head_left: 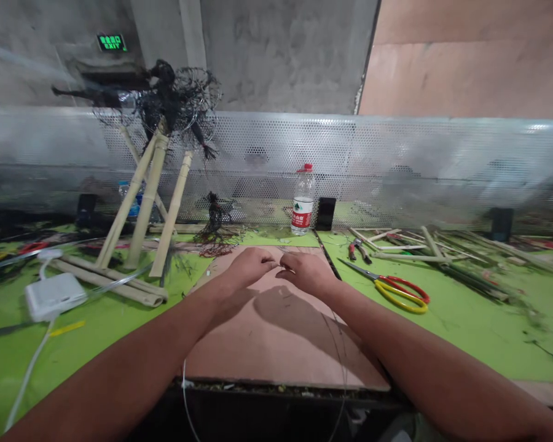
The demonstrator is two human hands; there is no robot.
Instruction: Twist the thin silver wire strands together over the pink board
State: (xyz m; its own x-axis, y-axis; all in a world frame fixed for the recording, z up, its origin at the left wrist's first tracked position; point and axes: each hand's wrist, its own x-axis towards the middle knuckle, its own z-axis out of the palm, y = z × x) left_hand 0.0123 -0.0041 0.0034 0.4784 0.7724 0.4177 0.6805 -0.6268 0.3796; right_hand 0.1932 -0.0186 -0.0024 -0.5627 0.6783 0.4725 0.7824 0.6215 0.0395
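Both of my hands meet over the far part of a brown board (276,331) that lies on the green table. My left hand (249,265) is curled, its fingertips pinched toward the right hand. My right hand (306,271) is also curled, fingertips pinched against the left. A thin dark wire (338,344) trails from under my right wrist toward the table's near edge. What the fingertips pinch is too small to make out.
Yellow-and-red scissors (396,288) and small pliers (358,250) lie right of the board. A water bottle (302,200) stands at the back. A bamboo tripod (147,202) with tangled black wire stands left, a white box (54,296) with cable nearer. Bamboo strips (461,248) lie at right.
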